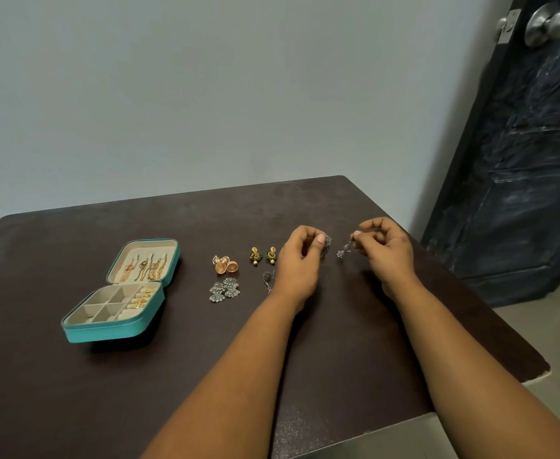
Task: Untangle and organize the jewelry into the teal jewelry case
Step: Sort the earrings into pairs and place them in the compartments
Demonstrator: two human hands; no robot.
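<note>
Head view, hidden: my left hand [300, 260] covers part of the silver drop earring [268, 281] lying on the dark table [73, 392], so only its round top and thin stem show.
Head view, hard to read: the two small silver pieces I hold are blurred; I cannot tell whether a thread of metal joins them or they hang apart.
Head view, cut off: both my forearms leave the bottom edge; the door [520, 160] at right is cropped, its knob [551, 21] near the top corner.
Left hand: fingers curled, thumb and forefinger pinching a round silver earring [327, 242] just above the table.
Right hand [386, 251]: fingers bunched, tips pinching a dangling silver earring [344, 250] that hangs toward my left hand.
Teal jewelry case [113, 332]: lies open at the table's left, well apart from my hands, lid tilted back.
Case lid: gold chains and pendants [146, 266] hang in a row on its cream lining.
Case base: cream square compartments on the left; gold rings [142, 298] sit in the roll slots on the right.
Loose on the table, between case and hands: a pair of gold dome earrings [225, 265], a pair of silver fan-shaped earrings [224, 289] just below them, and a pair of yellow-and-green earrings [263, 255] beside my left hand.
</note>
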